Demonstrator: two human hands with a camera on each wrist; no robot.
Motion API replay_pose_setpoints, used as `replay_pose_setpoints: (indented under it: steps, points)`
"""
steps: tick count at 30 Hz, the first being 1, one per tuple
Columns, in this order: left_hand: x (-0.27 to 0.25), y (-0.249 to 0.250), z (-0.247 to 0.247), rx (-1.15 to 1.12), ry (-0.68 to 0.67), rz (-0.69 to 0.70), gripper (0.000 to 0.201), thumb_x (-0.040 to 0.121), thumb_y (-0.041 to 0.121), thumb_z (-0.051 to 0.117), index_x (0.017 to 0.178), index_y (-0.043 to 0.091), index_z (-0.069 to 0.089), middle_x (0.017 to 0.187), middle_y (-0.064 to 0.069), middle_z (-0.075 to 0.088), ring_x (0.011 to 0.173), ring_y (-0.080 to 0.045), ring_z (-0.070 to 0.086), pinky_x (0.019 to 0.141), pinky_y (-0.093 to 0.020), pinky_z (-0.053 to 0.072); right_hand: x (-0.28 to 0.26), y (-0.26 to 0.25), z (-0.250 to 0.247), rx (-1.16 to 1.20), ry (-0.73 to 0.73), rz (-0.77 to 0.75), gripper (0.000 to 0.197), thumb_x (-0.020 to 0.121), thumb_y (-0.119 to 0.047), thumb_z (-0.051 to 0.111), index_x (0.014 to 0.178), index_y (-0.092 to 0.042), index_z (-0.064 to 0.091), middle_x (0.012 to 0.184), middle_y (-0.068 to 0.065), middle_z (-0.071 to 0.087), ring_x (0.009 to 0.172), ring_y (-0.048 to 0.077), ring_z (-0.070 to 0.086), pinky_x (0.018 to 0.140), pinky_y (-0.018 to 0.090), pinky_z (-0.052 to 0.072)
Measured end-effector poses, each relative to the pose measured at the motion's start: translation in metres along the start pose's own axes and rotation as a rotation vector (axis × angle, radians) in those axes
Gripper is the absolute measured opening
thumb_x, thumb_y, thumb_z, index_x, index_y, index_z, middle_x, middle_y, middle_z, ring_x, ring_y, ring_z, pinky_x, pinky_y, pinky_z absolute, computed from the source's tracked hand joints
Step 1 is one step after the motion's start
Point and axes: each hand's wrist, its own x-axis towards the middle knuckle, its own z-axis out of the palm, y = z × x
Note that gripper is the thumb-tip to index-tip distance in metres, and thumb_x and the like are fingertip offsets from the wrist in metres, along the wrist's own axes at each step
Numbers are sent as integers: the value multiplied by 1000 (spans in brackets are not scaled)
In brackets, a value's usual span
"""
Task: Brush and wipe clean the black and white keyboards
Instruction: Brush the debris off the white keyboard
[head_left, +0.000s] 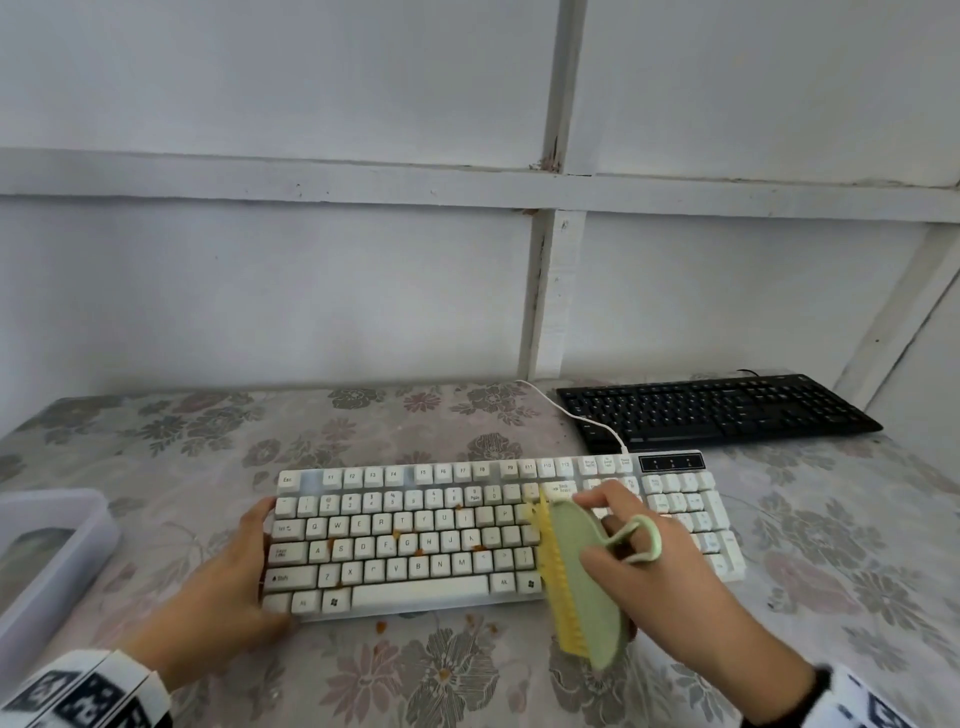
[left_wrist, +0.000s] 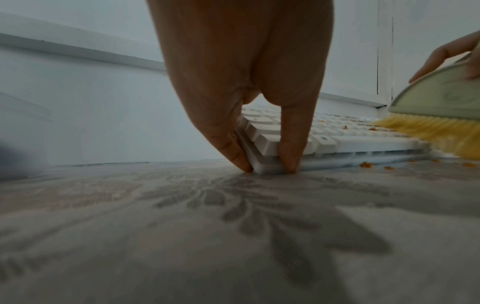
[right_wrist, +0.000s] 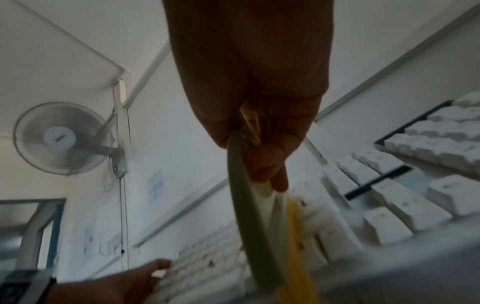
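The white keyboard lies across the middle of the table, with orange crumbs among its keys. My left hand holds its left end; a finger and the thumb clamp the near left corner. My right hand grips a green brush with yellow bristles, tilted over the right part of the letter keys. Its bristles touch the keys. The black keyboard lies at the back right, behind the white one.
A clear plastic box stands at the left edge of the table. Loose crumbs lie on the flowered tablecloth just before the white keyboard. Its white cable runs back to the wall. A wall fan hangs high up.
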Motion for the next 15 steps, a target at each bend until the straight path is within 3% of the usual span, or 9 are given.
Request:
replay_pose_setpoints:
  steps: [2, 5, 8, 12, 15]
  points:
    - [0, 0, 0, -5, 4, -4, 93, 43, 45, 72, 100, 80, 7, 115, 18, 53, 102, -6, 61, 93, -33, 50, 0, -5, -7, 23, -3, 19, 28, 84, -6, 53, 93, -32, 56, 63, 0, 55, 47, 9, 40, 41, 23, 35]
    - [0, 0, -1, 41, 2, -13, 97, 45, 41, 73, 99, 81, 2, 114, 18, 52, 97, -5, 61, 89, -27, 49, 10, -18, -17, 47, 126, -40, 29, 85, -5, 52, 101, -28, 58, 74, 6, 65, 45, 7, 47, 39, 20, 39]
    - [1, -1, -1, 55, 3, -5, 104, 56, 24, 78, 94, 83, 1, 112, 18, 52, 95, -5, 61, 85, -23, 48, 22, -22, -13, 66, 178, -58, 32, 87, -6, 50, 107, -31, 54, 79, 5, 66, 49, 19, 54, 41, 30, 46]
    - [1, -3, -1, 59, 4, 10, 105, 58, 20, 78, 99, 81, 2, 116, 19, 50, 102, -6, 58, 91, -26, 47, 15, -7, 2, 24, 103, -31, 28, 87, -7, 51, 100, -31, 53, 65, 3, 60, 45, 6, 43, 40, 23, 36]
    - [2, -5, 0, 49, 8, 11, 106, 58, 18, 78, 95, 83, 3, 116, 22, 48, 102, -4, 57, 91, -25, 46, 0, -1, 2, 47, 23, 7, 28, 86, -6, 53, 97, -32, 55, 58, 0, 49, 45, 6, 34, 43, 21, 28]
